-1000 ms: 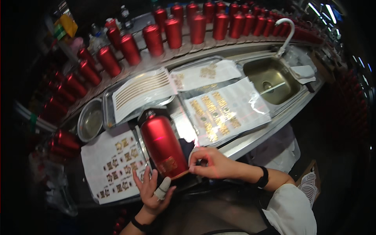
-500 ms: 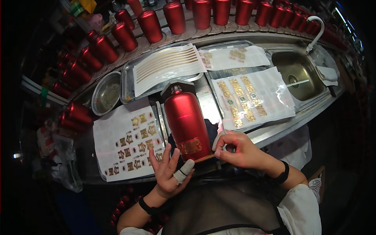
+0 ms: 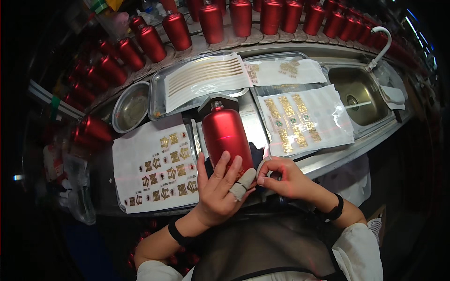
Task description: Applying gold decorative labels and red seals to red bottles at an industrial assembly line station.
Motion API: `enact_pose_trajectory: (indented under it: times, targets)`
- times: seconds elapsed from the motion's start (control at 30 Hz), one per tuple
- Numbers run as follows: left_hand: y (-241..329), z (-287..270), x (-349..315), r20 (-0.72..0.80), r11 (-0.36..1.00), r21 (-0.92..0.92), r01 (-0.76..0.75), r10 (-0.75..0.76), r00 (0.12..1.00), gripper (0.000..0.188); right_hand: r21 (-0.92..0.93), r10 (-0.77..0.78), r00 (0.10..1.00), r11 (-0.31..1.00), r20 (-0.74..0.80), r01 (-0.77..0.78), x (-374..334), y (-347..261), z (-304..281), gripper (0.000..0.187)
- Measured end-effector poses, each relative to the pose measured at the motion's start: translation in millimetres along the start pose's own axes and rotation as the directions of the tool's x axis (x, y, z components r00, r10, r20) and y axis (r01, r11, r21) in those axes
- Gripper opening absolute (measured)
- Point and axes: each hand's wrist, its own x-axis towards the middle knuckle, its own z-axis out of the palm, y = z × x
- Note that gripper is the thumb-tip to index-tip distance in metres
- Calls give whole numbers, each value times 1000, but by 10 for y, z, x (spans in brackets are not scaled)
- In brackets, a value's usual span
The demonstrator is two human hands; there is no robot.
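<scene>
We have the red bottle (image 3: 226,133) right in front of us, neck pointing away, between the left sheet (image 3: 129,161) and the right sheet (image 3: 328,112) of gold pieces (image 3: 285,140) — our left hand (image 3: 219,201) lies over its lower end, fingers spread apart, one in a pale cover (image 3: 240,189); our right hand (image 3: 287,180) sits by its lower right edge, thumb and index tips together — can't tell if anything's in that pinch

**Left hand (image 3: 218,201) spread over a red bottle (image 3: 225,133)**

I see wrapped thumb and splayed fingers crossing its lower end. The right hand (image 3: 290,180) curls just beside the base; I can't make out its grip. Gold-decal sheets lie left (image 3: 133,157) and right (image 3: 330,114). Beyond, I have more red bottles (image 3: 212,23) lined up.
</scene>
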Motion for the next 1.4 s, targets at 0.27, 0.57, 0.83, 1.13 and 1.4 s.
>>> enact_pose_trajectory:
  times: [0.27, 0.57, 0.83, 1.13, 1.4]
  targets:
    - [-95, -57, -351, -47, 976, -169, 134, -144, 989, 65, -25, -57, 998, 998, 36, 58, -43, -122, 9, 14]
    - [-53, -185, -611, 19, 987, -80, 142, -141, 990, 39, -188, -57, 993, 982, -105, 36, 30, -275, 130, 34]
    - [-11, -206, -359, 27, 999, -18, 41, -40, 999, 40, -237, -90, 992, 969, -88, 67, 61, -216, 173, 36]
    - [40, 20, -95, -25, 992, -24, 127, -127, 992, 59, 99, 107, 994, 990, -30, -103, -71, -35, 75, 22]
    - [-26, -3, -326, -52, 945, -249, 213, -233, 971, 61, -186, -111, 991, 978, -71, 96, -52, -285, 171, 33]
